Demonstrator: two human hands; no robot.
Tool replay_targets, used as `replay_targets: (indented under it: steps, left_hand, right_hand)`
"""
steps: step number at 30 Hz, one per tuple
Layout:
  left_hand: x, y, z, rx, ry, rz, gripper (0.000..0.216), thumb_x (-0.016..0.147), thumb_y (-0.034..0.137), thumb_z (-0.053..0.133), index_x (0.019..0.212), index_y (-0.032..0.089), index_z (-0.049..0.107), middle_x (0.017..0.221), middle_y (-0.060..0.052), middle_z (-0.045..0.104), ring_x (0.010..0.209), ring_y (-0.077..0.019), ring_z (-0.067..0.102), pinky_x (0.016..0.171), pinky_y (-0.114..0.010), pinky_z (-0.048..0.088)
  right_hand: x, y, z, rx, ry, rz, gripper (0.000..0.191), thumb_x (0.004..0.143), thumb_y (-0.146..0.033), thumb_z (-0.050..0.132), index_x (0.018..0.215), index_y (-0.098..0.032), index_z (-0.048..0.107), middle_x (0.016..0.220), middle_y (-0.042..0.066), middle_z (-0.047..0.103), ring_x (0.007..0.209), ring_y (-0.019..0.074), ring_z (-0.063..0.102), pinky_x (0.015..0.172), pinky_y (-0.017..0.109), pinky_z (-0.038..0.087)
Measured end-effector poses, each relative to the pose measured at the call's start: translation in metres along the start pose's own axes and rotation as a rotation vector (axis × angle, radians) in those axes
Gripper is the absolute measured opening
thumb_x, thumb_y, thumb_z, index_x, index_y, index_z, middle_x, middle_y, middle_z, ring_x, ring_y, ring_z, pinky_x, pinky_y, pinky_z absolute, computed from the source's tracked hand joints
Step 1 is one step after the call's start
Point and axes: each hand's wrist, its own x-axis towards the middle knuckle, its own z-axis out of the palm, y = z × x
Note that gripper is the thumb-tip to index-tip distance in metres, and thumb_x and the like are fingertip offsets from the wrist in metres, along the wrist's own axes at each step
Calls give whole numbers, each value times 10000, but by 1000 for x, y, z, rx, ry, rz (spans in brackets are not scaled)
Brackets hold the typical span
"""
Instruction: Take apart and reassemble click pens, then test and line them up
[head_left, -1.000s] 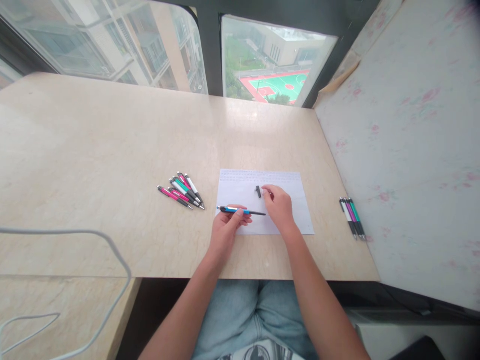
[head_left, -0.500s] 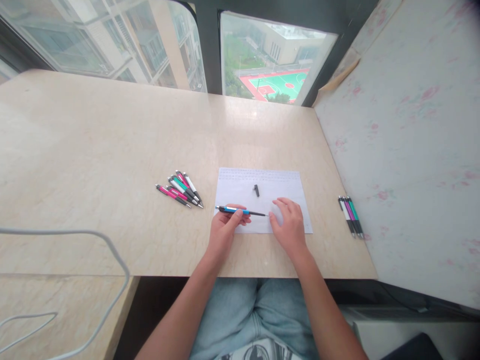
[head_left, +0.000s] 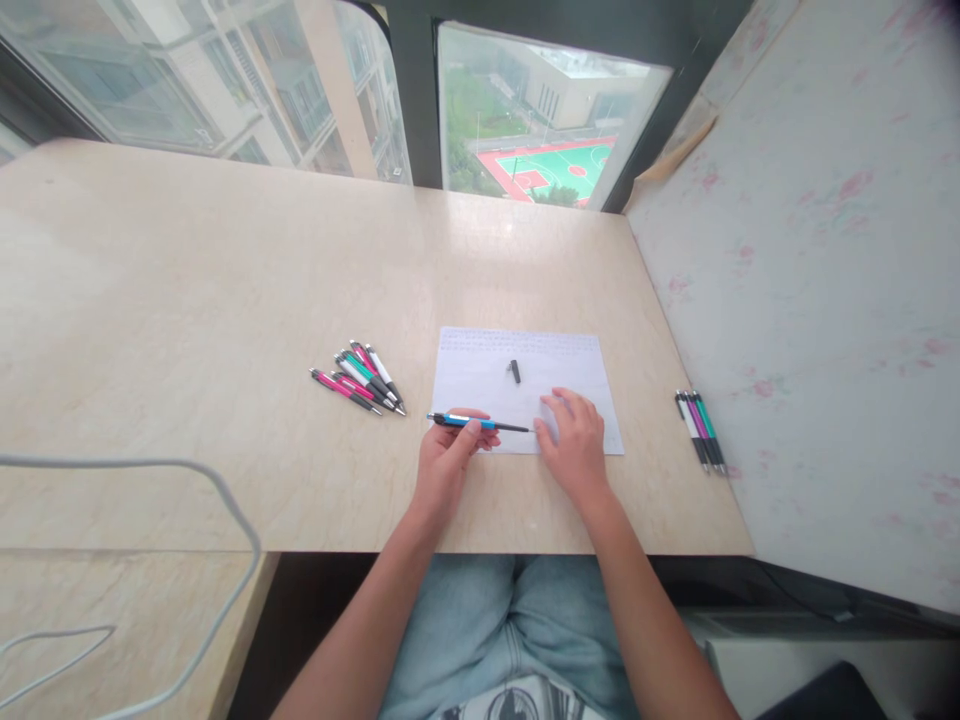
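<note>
A blue and black pen (head_left: 480,423) lies across the fingers of my left hand (head_left: 448,455), thumb on top. Its bare refill tip points right, close to the thumb of my right hand (head_left: 576,440). That hand rests on the sheet of paper (head_left: 487,372) with its fingers apart and curved; nothing shows in it. Rows of handwriting run along the paper's far edge. A small black piece, like a pen cap (head_left: 514,372), lies on the sheet beyond both hands.
A loose pile of pens (head_left: 364,380), pink, green and white, lies to the left. On the right, by the papered wall (head_left: 817,350), several pens (head_left: 700,432) lie side by side. A grey cable (head_left: 225,490) loops over the left of the table (head_left: 225,270).
The paper has slid slightly away from me, with the small black piece on it. Both hands and the pen stay nearly where they were.
</note>
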Motion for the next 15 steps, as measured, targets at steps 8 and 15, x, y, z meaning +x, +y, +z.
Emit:
replay_targets:
  steps: [8,15]
  left_hand:
    - [0,0,1,0,9,-10,197,833,342,704,915,163,706,786,-53,725,709,-149,658,744,-284,500]
    - [-2,3,1,112,-33,2,211,837,355,695,930,165,698,784,-58,714,737,-172,650,770,-311,495]
  right_hand:
    - [3,-19,-28,492,41,83,255,963,-321,467,1043,-198,675,1054,99,708,1025,238,640,932,424,489]
    - [0,-40,-39,842,-199,196,275,924,-418,561,1002,-204,713,923,75,731,794,206,688,747,343,556]
